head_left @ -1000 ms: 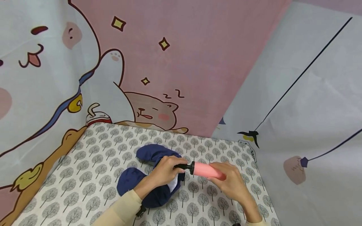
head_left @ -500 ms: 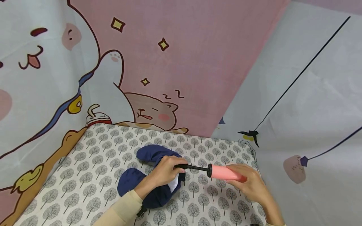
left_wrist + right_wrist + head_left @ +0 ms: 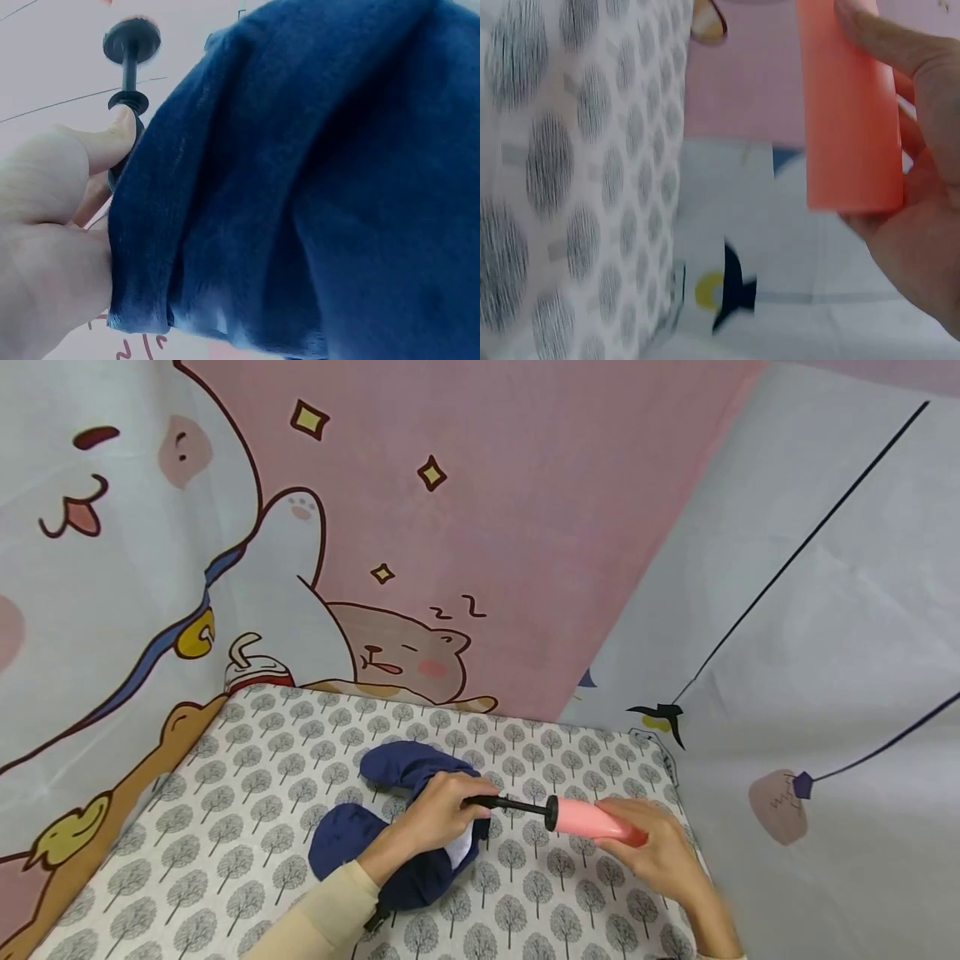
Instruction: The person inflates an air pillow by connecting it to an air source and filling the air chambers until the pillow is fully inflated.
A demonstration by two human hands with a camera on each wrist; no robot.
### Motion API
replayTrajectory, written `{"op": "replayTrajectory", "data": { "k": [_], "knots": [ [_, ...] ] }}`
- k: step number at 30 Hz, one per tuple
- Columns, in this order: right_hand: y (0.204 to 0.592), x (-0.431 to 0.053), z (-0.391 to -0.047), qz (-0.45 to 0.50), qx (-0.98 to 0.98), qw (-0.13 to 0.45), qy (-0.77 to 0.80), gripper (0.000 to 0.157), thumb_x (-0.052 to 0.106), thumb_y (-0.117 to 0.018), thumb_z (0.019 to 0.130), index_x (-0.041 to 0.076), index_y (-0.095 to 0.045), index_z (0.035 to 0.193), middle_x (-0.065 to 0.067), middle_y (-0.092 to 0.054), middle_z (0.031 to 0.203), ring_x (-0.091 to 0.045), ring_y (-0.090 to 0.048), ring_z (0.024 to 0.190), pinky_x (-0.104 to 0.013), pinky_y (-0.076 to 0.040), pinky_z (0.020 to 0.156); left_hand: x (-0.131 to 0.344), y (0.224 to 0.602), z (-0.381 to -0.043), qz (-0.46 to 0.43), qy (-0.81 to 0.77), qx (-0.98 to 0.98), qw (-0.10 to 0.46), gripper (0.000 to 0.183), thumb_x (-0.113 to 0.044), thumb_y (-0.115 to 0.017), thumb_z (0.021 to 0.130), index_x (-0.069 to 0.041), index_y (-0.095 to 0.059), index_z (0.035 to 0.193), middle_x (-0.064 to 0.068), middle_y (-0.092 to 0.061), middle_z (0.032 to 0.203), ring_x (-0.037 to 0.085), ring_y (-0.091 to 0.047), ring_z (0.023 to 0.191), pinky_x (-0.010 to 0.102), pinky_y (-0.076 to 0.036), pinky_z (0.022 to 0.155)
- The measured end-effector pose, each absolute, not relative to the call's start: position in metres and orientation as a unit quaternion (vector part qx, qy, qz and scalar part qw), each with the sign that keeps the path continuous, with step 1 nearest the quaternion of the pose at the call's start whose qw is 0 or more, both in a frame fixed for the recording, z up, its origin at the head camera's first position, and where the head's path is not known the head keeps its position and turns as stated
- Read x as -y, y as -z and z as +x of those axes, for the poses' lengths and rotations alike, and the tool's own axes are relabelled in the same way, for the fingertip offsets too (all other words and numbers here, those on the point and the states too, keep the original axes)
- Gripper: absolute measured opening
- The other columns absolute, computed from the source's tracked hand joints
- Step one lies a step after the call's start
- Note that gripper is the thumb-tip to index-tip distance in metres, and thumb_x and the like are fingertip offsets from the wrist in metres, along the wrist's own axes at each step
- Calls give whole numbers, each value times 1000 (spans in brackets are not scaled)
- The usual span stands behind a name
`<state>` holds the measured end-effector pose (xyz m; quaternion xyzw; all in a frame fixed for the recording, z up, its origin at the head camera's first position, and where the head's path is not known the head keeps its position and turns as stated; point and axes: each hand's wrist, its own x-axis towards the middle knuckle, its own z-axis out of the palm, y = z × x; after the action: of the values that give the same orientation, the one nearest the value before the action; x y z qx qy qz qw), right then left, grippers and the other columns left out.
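Observation:
A navy U-shaped neck pillow [image 3: 348, 839] lies on the tree-print cloth, a white patch [image 3: 459, 848] showing on its inner side. Over it, my left hand [image 3: 438, 814] grips the black end piece of a hand pump, thumb and fingers curled round it. The pump's thin black rod [image 3: 525, 807] stands drawn out of its pink barrel [image 3: 588, 821]. My right hand [image 3: 656, 847] holds that barrel by its far end, above the cloth. In the left wrist view the pillow [image 3: 262, 172] fills the right side, next to the hand.
The tree-print cloth [image 3: 225, 860] covers the table surface. Printed hangings stand close behind and at both sides, with a pink back panel [image 3: 540, 527] and a pale right panel [image 3: 840, 610]. A small black buckle [image 3: 377, 918] sits at the pillow's near edge.
My right hand has drawn the pink barrel rightward, exposing more rod, then come slightly back left over the last half second. My left hand and the pillow stay in place.

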<state>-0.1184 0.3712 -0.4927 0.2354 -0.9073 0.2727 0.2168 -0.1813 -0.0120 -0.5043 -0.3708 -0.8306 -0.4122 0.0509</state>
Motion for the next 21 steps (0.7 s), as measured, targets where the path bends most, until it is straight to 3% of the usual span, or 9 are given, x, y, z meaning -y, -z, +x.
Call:
{"op": "replayTrajectory", "data": {
  "k": [2,8,13,21],
  "knots": [
    [495,-357,-123,253,900,229,-272,63,8,-107,68,15,-86,127,-4,-87,122,-24,-81,108,-12,-51,103,11,505,-182,-369,411,832,50,36,-6,-84,101,-8,-82,136,13,-83,135,23,-80,101,21,-53,76],
    [501,-322,-128,223,906,238,-271,63,5,-108,64,13,-87,123,-3,-87,122,-23,-79,106,-32,-63,92,13,504,-183,-366,394,840,70,33,-9,-86,98,-11,-85,131,7,-86,122,20,-80,101,23,-57,79],
    [503,-300,-130,223,906,251,-259,60,9,-108,63,12,-88,120,-6,-88,121,-28,-81,107,-53,-62,96,13,504,-181,-358,392,844,75,32,-9,-87,97,-12,-85,129,7,-87,122,22,-81,104,28,-60,82],
    [493,-298,-132,253,902,274,-219,61,13,-107,67,11,-86,124,-8,-87,122,-29,-79,109,-56,-58,97,15,503,-184,-371,389,838,89,29,-13,-86,99,-12,-85,128,6,-87,119,20,-80,100,26,-59,80]
  ]
}}
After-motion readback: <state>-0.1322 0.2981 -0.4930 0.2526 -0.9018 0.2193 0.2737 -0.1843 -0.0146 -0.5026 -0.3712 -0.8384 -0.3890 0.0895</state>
